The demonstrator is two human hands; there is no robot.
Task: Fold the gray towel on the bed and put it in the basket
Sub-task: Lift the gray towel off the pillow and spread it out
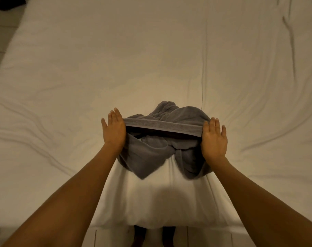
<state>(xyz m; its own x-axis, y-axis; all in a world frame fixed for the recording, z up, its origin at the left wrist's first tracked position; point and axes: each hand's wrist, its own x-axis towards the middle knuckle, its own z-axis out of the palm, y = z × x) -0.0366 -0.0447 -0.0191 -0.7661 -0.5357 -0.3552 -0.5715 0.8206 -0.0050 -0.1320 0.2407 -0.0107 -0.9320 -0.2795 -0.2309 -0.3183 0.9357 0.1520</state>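
Note:
The gray towel lies bunched on the white bed, near its front edge. One hemmed edge is lifted and stretched taut between my hands, while the rest hangs crumpled below and behind it. My left hand holds the left corner of that edge and my right hand holds the right corner. Both hands show their backs to the camera with fingers extended, and the thumbs that pinch the corners are hidden. No basket is in view.
The bed sheet is wrinkled at the left and right. The bed's front edge runs along the bottom, with tiled floor below it. More floor and a dark object show at the top left.

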